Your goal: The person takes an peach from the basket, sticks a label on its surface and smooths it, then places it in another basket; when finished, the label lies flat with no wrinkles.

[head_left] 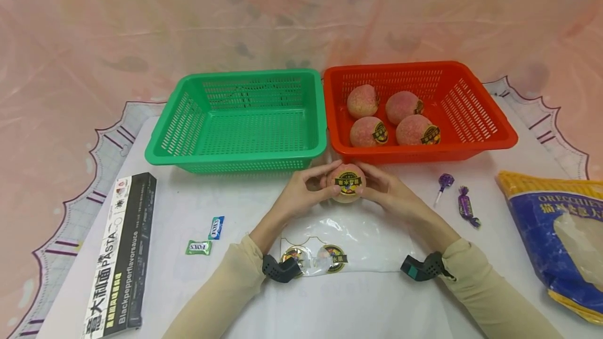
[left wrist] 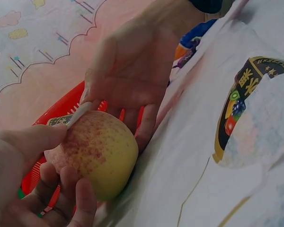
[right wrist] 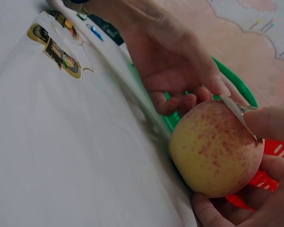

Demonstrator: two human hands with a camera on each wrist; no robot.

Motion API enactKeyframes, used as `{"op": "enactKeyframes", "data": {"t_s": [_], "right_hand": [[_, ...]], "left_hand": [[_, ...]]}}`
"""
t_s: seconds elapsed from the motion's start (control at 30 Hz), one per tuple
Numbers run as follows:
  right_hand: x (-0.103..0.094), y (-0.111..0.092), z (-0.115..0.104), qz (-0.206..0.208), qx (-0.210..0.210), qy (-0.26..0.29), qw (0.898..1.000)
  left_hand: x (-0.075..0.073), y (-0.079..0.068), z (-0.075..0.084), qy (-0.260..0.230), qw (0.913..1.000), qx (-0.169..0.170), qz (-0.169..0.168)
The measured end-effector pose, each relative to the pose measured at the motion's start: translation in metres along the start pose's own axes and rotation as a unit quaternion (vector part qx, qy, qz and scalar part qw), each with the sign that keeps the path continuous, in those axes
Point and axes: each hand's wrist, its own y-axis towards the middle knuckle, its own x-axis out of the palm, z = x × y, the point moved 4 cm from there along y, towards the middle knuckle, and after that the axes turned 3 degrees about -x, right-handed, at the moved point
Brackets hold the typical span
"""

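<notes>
Between both hands sits a yellow apple with red speckles [left wrist: 104,156], just in front of the two baskets. A round black-and-gold sticker [head_left: 348,183] lies on it, and in the right wrist view the sticker's edge stands away from the skin. My left hand [head_left: 301,190] holds the apple's left side, its thumb at the sticker. From the right, my right hand [head_left: 388,190] holds the apple with curled fingers, its thumb at the sticker's other edge. Below the wrists' level lies a glossy sticker sheet [head_left: 372,245] bearing two more fruit stickers [head_left: 332,258].
A green basket [head_left: 235,164] stands behind on the left. Beside it, a red basket [head_left: 424,156] holds several stickered apples [head_left: 369,131]. Two small candies [head_left: 216,227] and a pasta box [head_left: 127,250] lie left; a lollipop [head_left: 445,181], purple candy [head_left: 466,207] and pasta bag [head_left: 532,224] lie right.
</notes>
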Motion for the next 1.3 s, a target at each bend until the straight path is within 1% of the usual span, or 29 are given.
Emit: {"op": "enactKeyframes", "data": {"t_s": [0.07,0.27,0.33,0.4,0.53,0.6,0.67,0.77,0.8,0.87,0.93,1.07,1.13,1.17,1.23,1.3], "right_hand": [[0.000,0.000,0.000,0.000,0.001,0.001,1.000],[0.000,-0.001,0.000,0.004,0.002,0.003,1.000],[-0.001,-0.001,0.000,0.004,0.000,0.004,1.000],[-0.001,-0.001,0.001,0.006,0.000,0.002,1.000],[0.000,-0.001,0.003,0.013,0.003,-0.003,1.000],[0.000,-0.001,0.002,0.020,-0.003,-0.013,1.000],[0.001,0.000,0.000,0.029,-0.010,-0.025,0.999],[0.003,0.003,-0.002,0.039,-0.026,-0.037,0.998],[0.003,0.003,-0.003,0.042,-0.026,-0.040,0.998],[0.003,0.004,-0.004,0.039,-0.033,-0.040,0.998],[0.002,0.004,-0.003,0.031,-0.035,-0.034,0.998],[-0.001,0.003,-0.002,0.014,-0.042,-0.038,0.998],[-0.002,0.002,-0.001,0.011,-0.042,-0.043,0.998],[-0.002,0.001,-0.001,0.010,-0.046,-0.049,0.998],[0.000,0.000,-0.002,0.012,-0.043,-0.054,0.998],[0.002,0.000,-0.002,0.016,-0.042,-0.059,0.997]], "left_hand": [[0.000,0.000,-0.001,-0.001,1.0000,0.000,0.000],[0.002,0.011,-0.025,-0.002,0.9999,0.005,0.010],[0.002,0.012,-0.028,-0.001,0.9999,0.005,0.010],[0.002,0.010,-0.022,-0.003,1.0000,-0.001,0.007],[0.003,0.002,-0.006,-0.013,0.9999,-0.005,0.007],[0.006,-0.001,0.002,-0.010,0.9998,-0.005,0.019],[0.010,-0.002,0.004,0.001,0.9991,0.008,0.043],[0.015,0.000,0.000,0.037,0.9947,0.041,0.087],[0.016,0.002,-0.002,0.050,0.9926,0.052,0.098],[0.018,0.005,-0.007,0.074,0.9887,0.072,0.109],[0.018,0.007,-0.009,0.105,0.9843,0.090,0.110],[0.018,0.007,-0.009,0.172,0.9724,0.118,0.105],[0.018,0.006,-0.008,0.190,0.9682,0.125,0.104],[0.019,0.006,-0.009,0.193,0.9676,0.127,0.103],[0.019,0.005,-0.009,0.187,0.9695,0.124,0.097],[0.018,0.004,-0.011,0.170,0.9750,0.116,0.084]]}}
